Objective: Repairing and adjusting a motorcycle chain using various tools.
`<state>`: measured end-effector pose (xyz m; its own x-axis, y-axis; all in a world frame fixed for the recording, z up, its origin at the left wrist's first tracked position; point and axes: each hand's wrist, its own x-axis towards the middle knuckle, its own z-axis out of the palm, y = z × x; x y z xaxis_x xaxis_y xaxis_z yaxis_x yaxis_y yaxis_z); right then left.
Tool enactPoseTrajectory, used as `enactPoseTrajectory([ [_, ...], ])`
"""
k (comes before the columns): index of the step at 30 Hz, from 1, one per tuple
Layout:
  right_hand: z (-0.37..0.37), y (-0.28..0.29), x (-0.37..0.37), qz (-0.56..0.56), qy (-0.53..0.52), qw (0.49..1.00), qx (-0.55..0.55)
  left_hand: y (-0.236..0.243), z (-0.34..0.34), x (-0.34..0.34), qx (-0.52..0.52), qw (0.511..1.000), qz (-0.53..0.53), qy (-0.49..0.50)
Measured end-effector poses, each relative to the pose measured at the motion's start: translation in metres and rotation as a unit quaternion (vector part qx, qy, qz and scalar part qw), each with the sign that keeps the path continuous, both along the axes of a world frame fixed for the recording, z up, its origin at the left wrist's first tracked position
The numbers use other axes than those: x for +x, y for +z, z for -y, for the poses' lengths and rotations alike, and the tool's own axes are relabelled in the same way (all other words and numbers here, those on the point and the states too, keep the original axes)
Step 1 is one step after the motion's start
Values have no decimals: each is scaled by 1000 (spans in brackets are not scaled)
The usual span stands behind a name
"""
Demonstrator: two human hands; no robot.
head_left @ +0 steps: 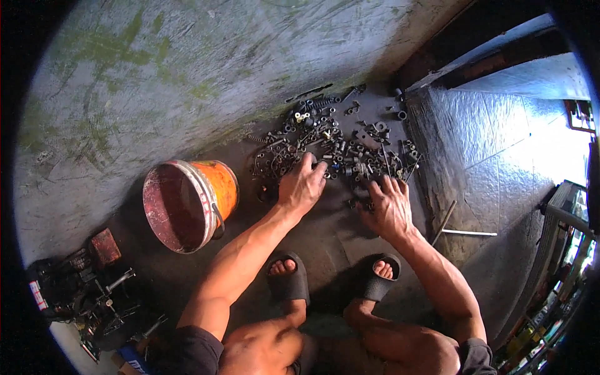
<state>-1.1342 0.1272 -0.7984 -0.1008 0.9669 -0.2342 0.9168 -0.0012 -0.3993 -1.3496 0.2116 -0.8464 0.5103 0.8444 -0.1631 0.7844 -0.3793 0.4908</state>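
Your left hand (303, 184) and right hand (389, 207) work over the small, dark metal hardware (339, 147), upper centre; whether either pinches anything, I cannot tell.

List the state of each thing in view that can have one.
Orange round plastic bucket: uncovered.
Small dark metal parts: loose, scattered together.
Black rubber open-toed slides: worn on feet.
Thin straight white rod: lying down.
Left hand: fingers curled, grip unclear.
Right hand: fingers bent, grip unclear.

A loose heap of small metal parts (339, 147), mostly dark and grey, lies spread on the floor (328, 234).
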Motion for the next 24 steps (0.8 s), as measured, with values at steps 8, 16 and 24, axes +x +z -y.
enactPoseTrajectory([
  [8,-31,-20,-11,58,82,995,8,27,34,-11,-12,995,91,41],
  [16,13,-12,-28,22,104,993,-43,54,125,-83,-155,966,121,166],
  [24,27,6,-50,-74,101,991,42,52,124,-75,-406,819,247,320],
])
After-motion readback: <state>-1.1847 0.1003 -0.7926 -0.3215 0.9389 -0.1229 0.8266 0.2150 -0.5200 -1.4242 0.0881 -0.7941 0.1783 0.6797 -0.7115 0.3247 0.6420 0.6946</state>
